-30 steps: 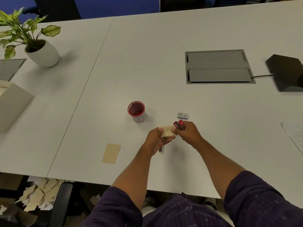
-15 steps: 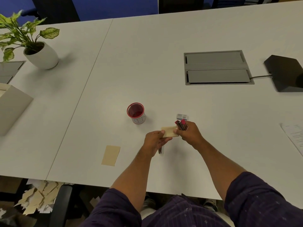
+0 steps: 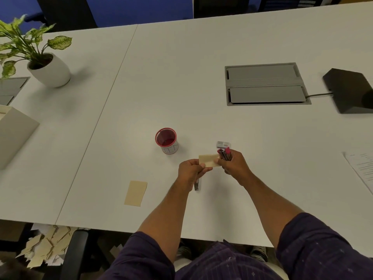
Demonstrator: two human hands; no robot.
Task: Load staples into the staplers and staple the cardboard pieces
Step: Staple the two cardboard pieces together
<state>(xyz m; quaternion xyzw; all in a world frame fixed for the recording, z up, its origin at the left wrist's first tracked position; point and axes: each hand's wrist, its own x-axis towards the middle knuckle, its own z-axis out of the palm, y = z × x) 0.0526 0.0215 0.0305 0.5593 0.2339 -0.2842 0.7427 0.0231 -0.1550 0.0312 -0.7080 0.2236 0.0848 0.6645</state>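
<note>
Centre frame: left hand pinches the card — light, stiff, best held by its edge. Right hand grasps the stapler at the card's other edge.

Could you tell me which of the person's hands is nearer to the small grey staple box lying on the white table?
The right hand, gripping a red stapler, sits just below the small grey staple box. The left hand holds the tan cardboard piece farther to its lower left.

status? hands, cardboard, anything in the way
Left hand pinches cardboard piece. Right hand grips red stapler at the piece's right edge. Second piece lies flat, apart. Nothing blocking.
</note>
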